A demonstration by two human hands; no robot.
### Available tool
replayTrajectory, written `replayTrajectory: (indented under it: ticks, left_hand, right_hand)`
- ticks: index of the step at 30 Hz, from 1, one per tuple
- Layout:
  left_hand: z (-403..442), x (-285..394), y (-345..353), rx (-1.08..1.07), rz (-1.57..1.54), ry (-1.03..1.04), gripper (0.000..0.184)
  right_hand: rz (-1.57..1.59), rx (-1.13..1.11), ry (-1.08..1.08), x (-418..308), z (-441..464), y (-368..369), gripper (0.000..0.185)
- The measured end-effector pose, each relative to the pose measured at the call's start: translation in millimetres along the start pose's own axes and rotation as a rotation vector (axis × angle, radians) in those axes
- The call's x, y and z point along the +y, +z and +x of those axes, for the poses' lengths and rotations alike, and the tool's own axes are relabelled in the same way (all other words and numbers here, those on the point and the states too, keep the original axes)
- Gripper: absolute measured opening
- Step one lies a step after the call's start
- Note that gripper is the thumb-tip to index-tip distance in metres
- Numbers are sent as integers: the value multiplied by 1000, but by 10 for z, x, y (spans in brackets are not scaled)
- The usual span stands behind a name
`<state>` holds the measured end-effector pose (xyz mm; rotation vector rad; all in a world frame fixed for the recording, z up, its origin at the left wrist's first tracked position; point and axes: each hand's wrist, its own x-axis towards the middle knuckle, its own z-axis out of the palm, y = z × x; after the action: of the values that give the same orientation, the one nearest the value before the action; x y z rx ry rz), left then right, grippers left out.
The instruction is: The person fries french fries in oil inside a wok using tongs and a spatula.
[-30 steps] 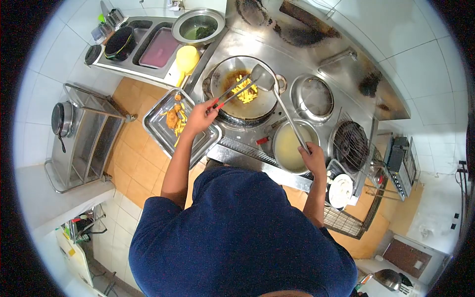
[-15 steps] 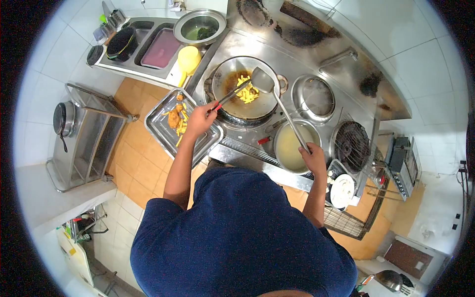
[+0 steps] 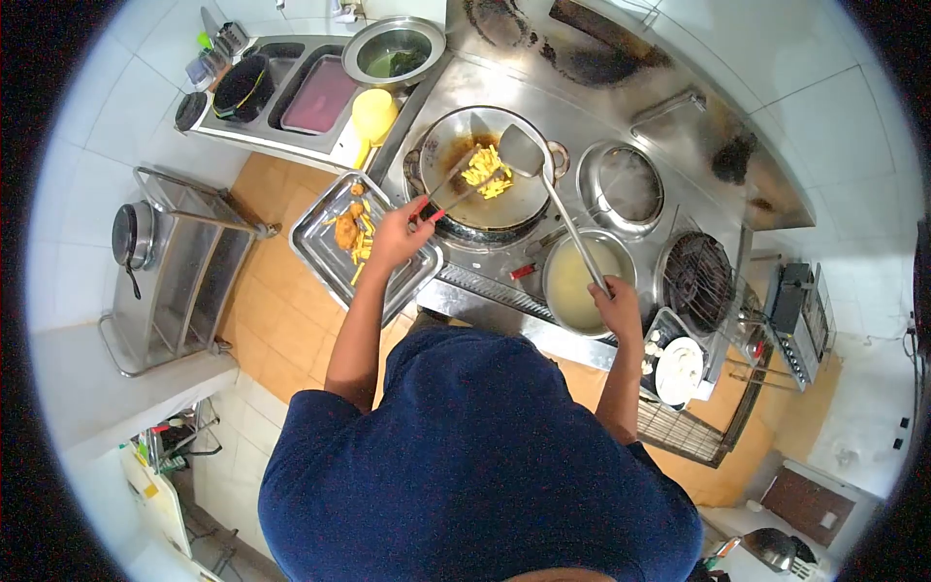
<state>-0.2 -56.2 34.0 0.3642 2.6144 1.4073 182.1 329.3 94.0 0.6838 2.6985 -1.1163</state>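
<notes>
My left hand [image 3: 401,237] is closed around tongs with red grips [image 3: 438,214]. Their two arms are spread apart over the wok [image 3: 524,206], the tips at a pile of yellow fries [image 3: 488,173]. My right hand [image 3: 618,308] grips the long metal handle of a wok spatula [image 3: 522,150]. The spatula's wide blade hangs over the wok, just right of the fries. Below my left wrist, a metal tray [image 3: 312,244] holds a fried brown piece [image 3: 346,230], smaller bits and loose fries. Under the spatula handle stands a pot of pale yellowish liquid [image 3: 580,291].
A lidded round pan [image 3: 621,184] and a burner with a wire grate [image 3: 696,281] are to the right. White plate [image 3: 679,371] sits nearer me. Sinks, a yellow dipper [image 3: 372,116] and a large bowl [image 3: 393,53] line the back left. A steel cart [image 3: 184,281] stands left.
The tongs have gone from nearly closed to spread over the fries. The spatula blade has shifted slightly right. The whole view has moved a little.
</notes>
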Motion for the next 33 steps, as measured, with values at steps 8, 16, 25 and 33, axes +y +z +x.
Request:
replayTrajectory:
  ticks: [8,16,25,33]
  left_hand:
    - [34,-60,124,46,-115,39,51]
    - [-22,-64,256,75,-151,-84,53]
    - [-168,106,388,-35,-661,-541,52]
    - [-211,-13,412,-75,-727,-598,48]
  right_hand:
    - [9,-23,-55,36,29,-13,28]
    - [-38,51,-98,55,60,123,29]
    - [-202,155,-42,60,388,432,33]
    - [-256,20,56,-147,414,564,37]
